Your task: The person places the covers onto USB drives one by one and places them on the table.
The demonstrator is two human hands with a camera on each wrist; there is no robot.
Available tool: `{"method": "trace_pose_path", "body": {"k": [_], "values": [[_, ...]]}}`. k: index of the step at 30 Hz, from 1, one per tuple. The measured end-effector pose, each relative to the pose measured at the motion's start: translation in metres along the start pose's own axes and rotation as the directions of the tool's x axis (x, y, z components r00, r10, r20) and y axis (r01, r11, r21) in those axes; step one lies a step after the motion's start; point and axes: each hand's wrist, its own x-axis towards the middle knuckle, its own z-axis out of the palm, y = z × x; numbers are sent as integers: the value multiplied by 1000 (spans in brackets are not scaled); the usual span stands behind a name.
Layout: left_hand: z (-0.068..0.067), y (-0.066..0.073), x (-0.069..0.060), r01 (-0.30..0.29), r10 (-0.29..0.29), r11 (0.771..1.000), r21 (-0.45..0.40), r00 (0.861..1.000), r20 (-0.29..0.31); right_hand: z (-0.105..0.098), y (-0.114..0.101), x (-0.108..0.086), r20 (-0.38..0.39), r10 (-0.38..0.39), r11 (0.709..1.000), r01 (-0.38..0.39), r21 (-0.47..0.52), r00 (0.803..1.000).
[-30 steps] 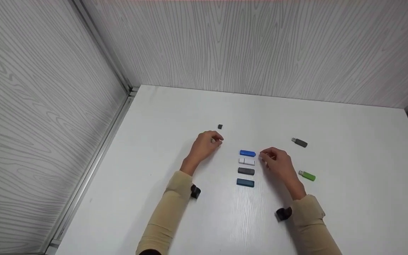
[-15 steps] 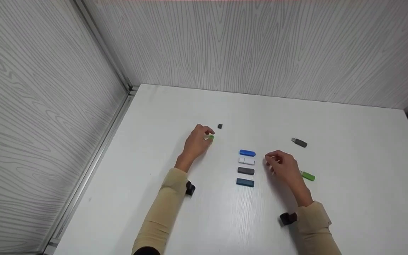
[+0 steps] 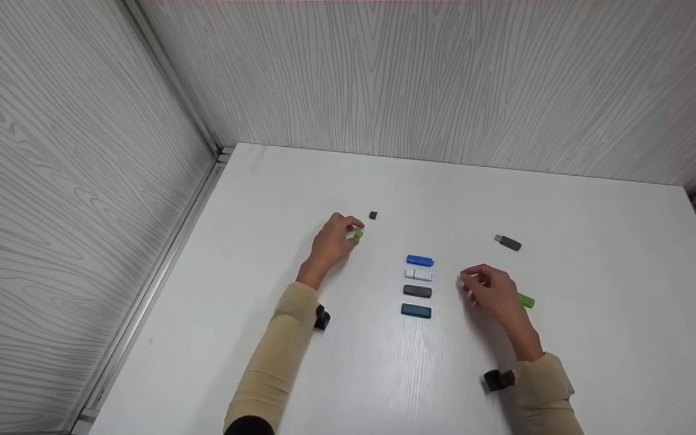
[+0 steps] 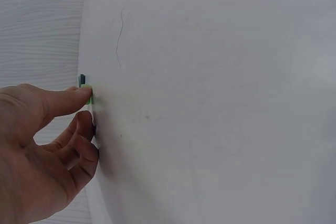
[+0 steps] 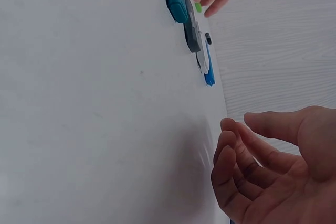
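My left hand is low over the table at a small green USB stick cap; the thumb is beside it and the index fingertip stands apart, so no pinch shows. In the left wrist view the thumb partly covers the cap. A small black cap lies just beyond the fingers. My right hand hovers with loosely bent fingers and holds nothing. It is right of a column of USB sticks: blue, white, grey and teal. It partly hides an uncapped green USB stick.
An uncapped dark grey USB stick lies farther back on the right, its metal plug pointing left. The white table meets a wood-grain back panel and a left side panel.
My left hand has moved left and slightly back with the green cap, and its fingers have parted around it. My right hand has drawn right and nearer, over the green stick's plug.
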Motion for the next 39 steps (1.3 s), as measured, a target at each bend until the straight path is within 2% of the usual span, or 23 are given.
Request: {"method": "trace_pose_path", "body": {"k": [10, 18, 25, 33, 39], "values": [[0, 0, 0, 26, -27, 1000, 5, 1000, 14, -2, 3, -5, 11, 11, 1000, -11, -12, 1000], [-1, 0, 0, 33, -33, 999, 17, 999, 9, -21, 13, -18, 5, -24, 1000, 24, -8, 1000], [1, -2, 1, 31, -31, 999, 17, 999, -11, -36, 25, -23, 2, -5, 999, 5, -33, 1000], [2, -2, 2, 7, -7, 1000, -3, 1000, -9, -49, 38, -29, -53, -2, 997, -1, -72, 999], [2, -3, 2, 6, -6, 1000, -23, 1000, -4, -56, 43, -34, -107, 31, 992, -44, -120, 994]]}}
